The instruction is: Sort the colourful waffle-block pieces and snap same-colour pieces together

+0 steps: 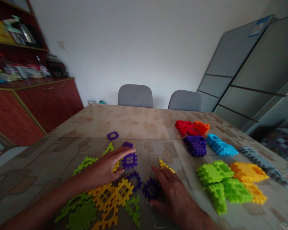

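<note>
My left hand (110, 163) hovers over the loose tiles with thumb and fingers apart, holding nothing I can see. Below and beyond it are a purple window tile (129, 160) and, partly hidden, a yellow piece (116, 166). My right hand (170, 191) is low over the table, fingers spread, with a dark purple notched tile (150, 189) between its thumb and index finger. Whether they touch the tile is unclear. A yellow triangle piece (166, 166) lies just beyond those fingers. Nearer me are yellow window tiles (123, 190), a purple ring-shaped tile (134, 181) and a green triangle (133, 209).
Sorted stacks stand to the right: red (183, 126), orange (201, 127), purple (195, 146), blue (221, 145), green (214, 172), yellow (249, 172) and grey (264, 164). A purple frame tile (112, 135) lies farther off. Two grey chairs (135, 95) stand behind the table (144, 123).
</note>
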`<state>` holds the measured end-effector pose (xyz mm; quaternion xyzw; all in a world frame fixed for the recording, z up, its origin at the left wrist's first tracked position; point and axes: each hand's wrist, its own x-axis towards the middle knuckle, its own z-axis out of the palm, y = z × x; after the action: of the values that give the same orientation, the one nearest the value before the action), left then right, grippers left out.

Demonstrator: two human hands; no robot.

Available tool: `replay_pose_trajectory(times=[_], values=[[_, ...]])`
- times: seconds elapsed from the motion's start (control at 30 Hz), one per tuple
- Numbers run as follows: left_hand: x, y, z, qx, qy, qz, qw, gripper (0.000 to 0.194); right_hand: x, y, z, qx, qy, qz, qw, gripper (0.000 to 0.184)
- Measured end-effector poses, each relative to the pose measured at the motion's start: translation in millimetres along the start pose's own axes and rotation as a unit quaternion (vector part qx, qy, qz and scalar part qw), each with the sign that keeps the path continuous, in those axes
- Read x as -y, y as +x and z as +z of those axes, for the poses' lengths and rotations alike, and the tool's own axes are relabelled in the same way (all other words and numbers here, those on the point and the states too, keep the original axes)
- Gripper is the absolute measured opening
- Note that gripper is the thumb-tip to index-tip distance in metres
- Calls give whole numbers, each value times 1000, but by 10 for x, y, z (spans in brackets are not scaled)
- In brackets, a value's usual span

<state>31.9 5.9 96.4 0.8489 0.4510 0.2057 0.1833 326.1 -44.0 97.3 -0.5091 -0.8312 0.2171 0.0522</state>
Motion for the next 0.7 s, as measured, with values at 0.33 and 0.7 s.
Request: replay_pose_trajectory(times=[0.33,0.7], values=[[-101,-21,-36,-32,-35,-3,999,69,-173,-12,51,-41,72,-133,988,81],[-636,-103,387,88,-96,21,991,87,-338,32,-166,-224,138,-58,963,43]])
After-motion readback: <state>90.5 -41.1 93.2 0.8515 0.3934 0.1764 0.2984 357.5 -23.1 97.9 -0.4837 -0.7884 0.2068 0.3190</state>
